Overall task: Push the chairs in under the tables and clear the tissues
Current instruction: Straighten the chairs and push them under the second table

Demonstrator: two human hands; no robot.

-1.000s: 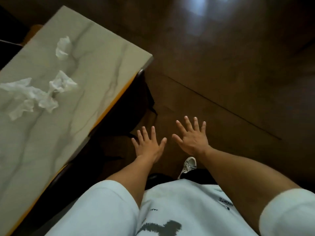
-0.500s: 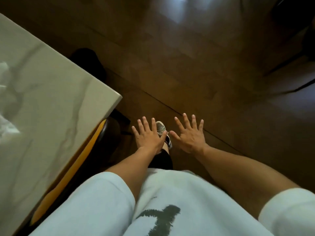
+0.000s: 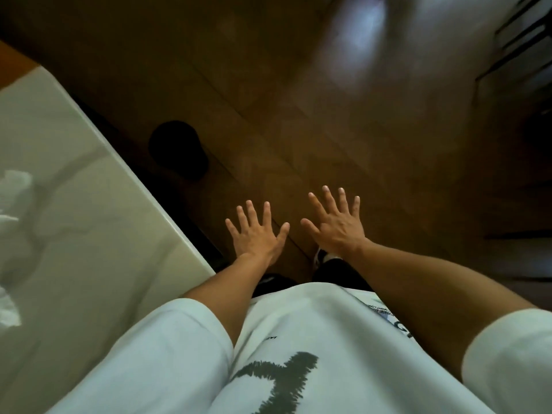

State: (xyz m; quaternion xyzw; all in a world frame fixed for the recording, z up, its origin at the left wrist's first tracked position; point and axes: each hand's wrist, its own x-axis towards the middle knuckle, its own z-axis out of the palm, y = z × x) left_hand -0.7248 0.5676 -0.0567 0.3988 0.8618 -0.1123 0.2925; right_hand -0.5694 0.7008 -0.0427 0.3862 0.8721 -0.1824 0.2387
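A pale marble-patterned table (image 3: 89, 222) fills the left side. Crumpled white tissues (image 3: 13, 186) lie on it at the far left edge, partly cut off by the frame. My left hand (image 3: 257, 234) and my right hand (image 3: 337, 225) are held out flat over the dark wooden floor, fingers spread, holding nothing. Both hands are to the right of the table's edge and touch nothing. A dark rounded shape (image 3: 179, 150), perhaps a chair seat, shows just beyond the table edge. The image is blurred.
Dark wooden floor (image 3: 298, 100) stretches ahead and to the right, with a bright reflection at the top. Dark furniture legs or frames (image 3: 519, 46) stand at the upper right. My shoe (image 3: 321, 258) shows below my right hand.
The view has swung right and forward: the table has slid left and most tissues have left the frame. My hands keep the same spread pose. The orange chair edge under the table is gone from view.
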